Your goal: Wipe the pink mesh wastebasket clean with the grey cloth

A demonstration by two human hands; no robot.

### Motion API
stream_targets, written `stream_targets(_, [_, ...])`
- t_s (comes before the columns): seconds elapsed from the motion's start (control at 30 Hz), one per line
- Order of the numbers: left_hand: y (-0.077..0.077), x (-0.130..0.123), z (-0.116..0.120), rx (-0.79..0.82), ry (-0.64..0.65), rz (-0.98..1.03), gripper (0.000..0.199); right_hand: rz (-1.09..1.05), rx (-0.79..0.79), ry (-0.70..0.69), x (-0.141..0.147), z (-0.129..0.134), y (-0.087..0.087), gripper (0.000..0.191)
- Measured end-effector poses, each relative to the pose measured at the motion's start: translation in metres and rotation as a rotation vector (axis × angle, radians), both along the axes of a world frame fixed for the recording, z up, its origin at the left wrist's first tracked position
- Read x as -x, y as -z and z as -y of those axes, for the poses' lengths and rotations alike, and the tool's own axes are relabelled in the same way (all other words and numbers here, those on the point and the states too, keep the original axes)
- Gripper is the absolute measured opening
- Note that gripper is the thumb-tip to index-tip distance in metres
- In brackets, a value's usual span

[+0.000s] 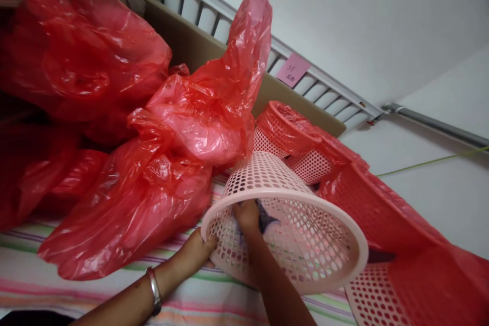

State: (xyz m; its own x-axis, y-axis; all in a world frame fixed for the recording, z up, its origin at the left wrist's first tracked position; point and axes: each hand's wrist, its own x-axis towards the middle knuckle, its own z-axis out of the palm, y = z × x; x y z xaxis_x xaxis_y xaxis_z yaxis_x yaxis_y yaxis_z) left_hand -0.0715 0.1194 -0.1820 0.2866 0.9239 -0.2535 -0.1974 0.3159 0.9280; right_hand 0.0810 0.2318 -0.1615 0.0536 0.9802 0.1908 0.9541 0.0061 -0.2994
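A pink perforated plastic basket [263, 175] lies tipped on its side, its wide mouth facing me. My left hand [198, 250], with a silver bangle on the wrist, grips the left part of its rim, the thumb inside. My right hand [247, 215] reaches through the mouth into the basket, its fingers bent near the inner wall. Beside and partly behind that hand is a dark patterned piece of cloth [266, 219]; whether the fingers hold it is hard to make out.
Filled red plastic bags [141, 209] are heaped at the left and centre. More pink baskets [369, 290] with red bag liners stand at the right. Striped cloth [183, 290] lies underneath. Behind run a white railing [206, 18] and a pink note [293, 69].
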Motion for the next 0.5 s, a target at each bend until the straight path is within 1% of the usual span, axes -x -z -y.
stream_targets(0.07, [0.001,0.000,0.000,0.016,-0.017,-0.004,0.036,0.007,0.022,-0.009,0.008,0.034,-0.001,0.029])
stream_targets(0.17, [0.002,-0.001,0.000,0.016,-0.028,-0.002,0.033,-0.023,0.068,-0.064,0.020,0.086,-0.005,0.028])
stream_targets(0.27, [-0.003,0.000,0.000,-0.036,-0.039,0.002,0.036,-0.087,0.108,-0.134,0.023,0.127,-0.009,0.033])
stream_targets(0.37, [-0.018,0.009,-0.002,-0.086,-0.058,-0.017,0.041,-0.094,0.095,-0.162,0.021,0.148,-0.009,0.037])
stream_targets(0.43, [-0.029,0.018,-0.005,-0.124,-0.086,-0.032,0.042,-0.073,0.094,-0.152,0.019,0.150,-0.008,0.038])
stream_targets(0.5, [-0.036,0.028,-0.009,-0.153,-0.108,-0.038,0.045,-0.059,0.086,-0.132,0.019,0.146,-0.008,0.040])
